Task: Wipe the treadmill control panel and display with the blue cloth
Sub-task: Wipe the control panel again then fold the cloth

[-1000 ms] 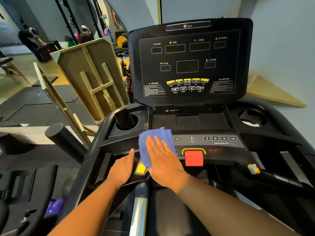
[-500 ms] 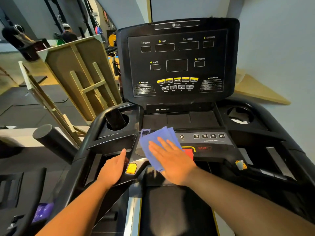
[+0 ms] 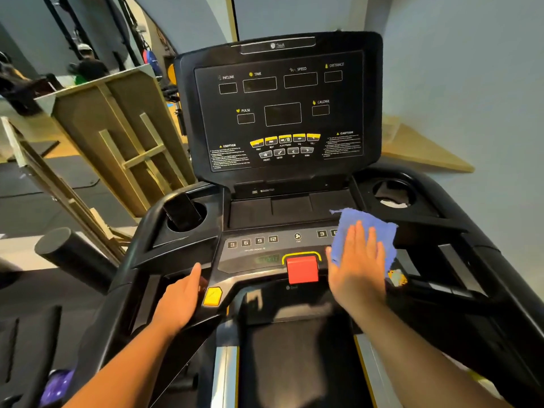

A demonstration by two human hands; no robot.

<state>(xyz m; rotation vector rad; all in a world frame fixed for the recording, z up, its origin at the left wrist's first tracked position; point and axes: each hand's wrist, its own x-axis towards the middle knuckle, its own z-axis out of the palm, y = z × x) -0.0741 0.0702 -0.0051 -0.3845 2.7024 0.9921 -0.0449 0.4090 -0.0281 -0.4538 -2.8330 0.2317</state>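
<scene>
Treadmill control panel had the blue cloth pressed on its right end under the flat, open right hand. The left hand rested loosely on the frame, holding nothing. Above, the display looked not yet wiped.

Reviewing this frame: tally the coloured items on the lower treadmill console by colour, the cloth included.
Blue: 1, the blue cloth under the right hand
Red: 1, the red stop key
Yellow: 1, the yellow button beside the left hand
Total: 3
</scene>
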